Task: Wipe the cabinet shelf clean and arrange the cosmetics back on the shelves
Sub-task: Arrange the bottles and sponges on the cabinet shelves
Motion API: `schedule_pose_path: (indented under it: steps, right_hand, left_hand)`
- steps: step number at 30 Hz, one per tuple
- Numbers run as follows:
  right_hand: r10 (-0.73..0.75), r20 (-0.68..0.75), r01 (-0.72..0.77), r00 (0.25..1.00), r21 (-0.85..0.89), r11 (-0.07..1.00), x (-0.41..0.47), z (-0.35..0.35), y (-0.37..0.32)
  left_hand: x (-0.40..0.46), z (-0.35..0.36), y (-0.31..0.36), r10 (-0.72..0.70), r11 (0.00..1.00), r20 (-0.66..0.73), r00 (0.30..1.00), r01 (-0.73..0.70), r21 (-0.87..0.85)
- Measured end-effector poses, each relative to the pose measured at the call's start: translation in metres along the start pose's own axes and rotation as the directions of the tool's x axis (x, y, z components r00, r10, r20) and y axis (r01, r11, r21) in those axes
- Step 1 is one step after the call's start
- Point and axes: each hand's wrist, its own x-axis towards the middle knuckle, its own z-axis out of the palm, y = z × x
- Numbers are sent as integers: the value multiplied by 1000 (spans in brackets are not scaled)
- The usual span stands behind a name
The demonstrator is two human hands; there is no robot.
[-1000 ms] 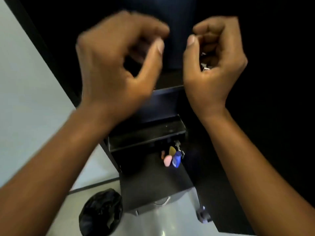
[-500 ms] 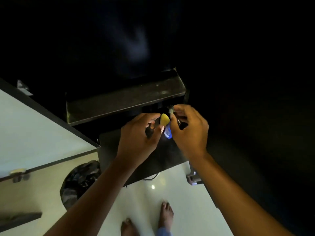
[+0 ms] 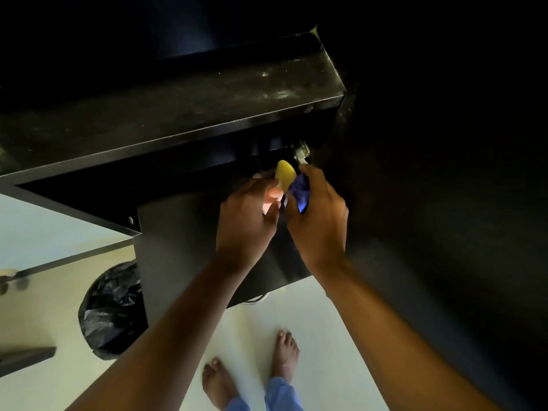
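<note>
Both hands now grip rounded sponges: left hand (image 3: 246,223) pink, right hand (image 3: 318,223) blue.

So from my feed: both hands are in under the upper shelf (image 3: 178,114), over the lower shelf (image 3: 184,232). Left hand (image 3: 246,221) and right hand (image 3: 318,223) sit side by side, sponges (image 3: 285,176) between them. Hinge (image 3: 301,151) just behind. Bin bag (image 3: 114,310) left on the floor (image 3: 320,321), feet (image 3: 284,354) below.
</note>
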Motion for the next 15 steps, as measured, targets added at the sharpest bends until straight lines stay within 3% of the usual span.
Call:
schedule_pose_path:
  steps: [5,15]
  right_hand:
    - [43,1,-43,999,10,999,-3,2,1]
    - [126,56,-130,990,66,989,-8,-7,-14]
  left_hand:
    - [4,2,3,-42,999,-20,999,42,4]
    - [-1,-11,12,15,999,-53,998,-12,44]
